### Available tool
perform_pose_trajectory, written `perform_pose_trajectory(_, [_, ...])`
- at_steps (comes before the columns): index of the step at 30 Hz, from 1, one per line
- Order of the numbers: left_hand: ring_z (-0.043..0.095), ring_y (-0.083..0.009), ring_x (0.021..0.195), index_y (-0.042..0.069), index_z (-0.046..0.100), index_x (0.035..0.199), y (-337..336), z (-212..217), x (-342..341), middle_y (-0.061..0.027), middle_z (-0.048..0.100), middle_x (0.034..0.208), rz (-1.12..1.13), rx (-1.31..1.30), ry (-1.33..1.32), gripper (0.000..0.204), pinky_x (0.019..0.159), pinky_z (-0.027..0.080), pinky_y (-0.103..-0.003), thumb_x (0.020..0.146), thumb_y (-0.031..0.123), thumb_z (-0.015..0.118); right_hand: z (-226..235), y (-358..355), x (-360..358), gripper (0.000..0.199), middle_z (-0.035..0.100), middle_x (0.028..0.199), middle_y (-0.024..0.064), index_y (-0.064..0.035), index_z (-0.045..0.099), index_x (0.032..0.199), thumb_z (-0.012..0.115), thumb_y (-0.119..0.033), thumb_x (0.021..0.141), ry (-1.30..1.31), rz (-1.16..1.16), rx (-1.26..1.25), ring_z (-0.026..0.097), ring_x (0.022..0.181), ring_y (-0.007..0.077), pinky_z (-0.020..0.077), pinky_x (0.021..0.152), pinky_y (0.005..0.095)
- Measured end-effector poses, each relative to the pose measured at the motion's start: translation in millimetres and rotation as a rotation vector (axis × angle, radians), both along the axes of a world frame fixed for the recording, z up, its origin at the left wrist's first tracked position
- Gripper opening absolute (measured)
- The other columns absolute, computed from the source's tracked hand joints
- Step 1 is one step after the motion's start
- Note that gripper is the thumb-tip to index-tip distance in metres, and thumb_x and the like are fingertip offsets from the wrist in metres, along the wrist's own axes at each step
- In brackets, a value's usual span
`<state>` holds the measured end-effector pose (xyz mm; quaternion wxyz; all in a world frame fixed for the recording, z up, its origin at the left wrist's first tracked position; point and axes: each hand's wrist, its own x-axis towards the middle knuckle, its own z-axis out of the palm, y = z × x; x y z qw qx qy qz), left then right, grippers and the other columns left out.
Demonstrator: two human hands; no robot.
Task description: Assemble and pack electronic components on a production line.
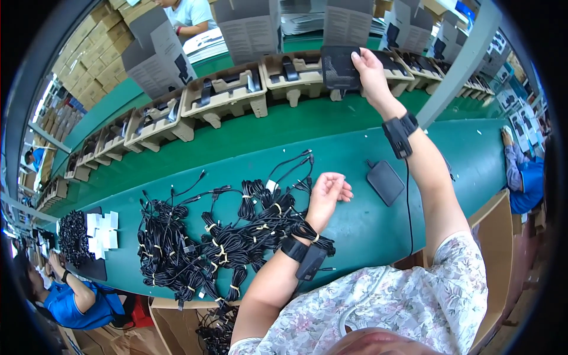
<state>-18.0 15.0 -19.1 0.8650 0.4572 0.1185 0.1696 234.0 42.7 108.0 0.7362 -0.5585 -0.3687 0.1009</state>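
Observation:
My right hand (pixel 371 71) reaches out over the row of trays, thumb on top, and grips a flat black rectangular device (pixel 340 68) with a mesh-like surface. Beneath it lies a moulded cardboard tray (pixel 296 80), partly hidden by the device. Above the green table, my left hand (pixel 330 192) has its fingers curled in, and I see nothing in them. Just left of it spreads a heap of tied black cables (pixel 222 242); one bundle lies against the left wrist. Another flat black device (pixel 386 182) rests on the table between my forearms.
Several moulded trays (pixel 222 97) with black parts run along the green line, grey printed boxes (pixel 157 59) standing behind. A slanted metal post (pixel 464 62) rises at right. White pieces (pixel 102 232) and more cables lie far left. Other people (pixel 80 299) work nearby. An open carton (pixel 497 248) stands right.

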Motion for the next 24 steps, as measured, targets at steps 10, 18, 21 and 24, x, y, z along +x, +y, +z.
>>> perform_pose_trajectory(10, [0.058,-0.0140,0.066,0.002,0.045,0.099,-4,-14,1,-0.0090,0.057,0.080,0.047,-0.073,-0.001,0.017,0.057,0.048,-0.024,0.092,0.016,0.049,-23,101,71,0.027,0.060,0.095,0.0105,0.0038,0.052,0.106,0.050,-0.018,0.090,-0.286,-0.367,-0.103,0.055,0.086,0.0179,0.0414,0.081,0.0293])
perform_pose_trajectory(18, [0.059,-0.0151,0.068,0.002,0.045,0.099,2,-22,0,-0.0079,0.056,0.080,0.036,-0.084,-0.042,0.012,0.059,0.049,-0.025,0.092,0.012,0.047,-50,112,109,0.035,0.057,0.102,0.0278,0.0046,0.054,0.104,0.049,-0.026,0.087,-0.668,-0.505,-0.692,0.053,0.097,0.0424,0.0410,0.083,0.0417])
perform_pose_trajectory(21, [0.059,-0.0152,0.066,0.002,0.044,0.098,-1,-24,7,-0.0077,0.056,0.078,0.052,-0.104,-0.045,0.012,0.057,0.049,-0.025,0.091,0.011,0.047,-63,109,111,0.030,0.058,0.099,0.0262,0.0010,0.056,0.102,0.051,-0.023,0.085,-0.838,-0.556,-0.824,0.053,0.096,0.0417,0.0413,0.083,0.0433])
perform_pose_trajectory(24, [0.059,-0.0153,0.065,0.001,0.044,0.097,-1,-25,3,-0.0076,0.056,0.077,0.073,-0.094,-0.036,0.012,0.056,0.049,-0.025,0.091,0.010,0.047,-59,105,67,0.023,0.058,0.097,0.0229,-0.0032,0.056,0.100,0.053,-0.018,0.082,-1.148,-0.658,-0.876,0.053,0.096,0.0385,0.0411,0.083,0.0429])
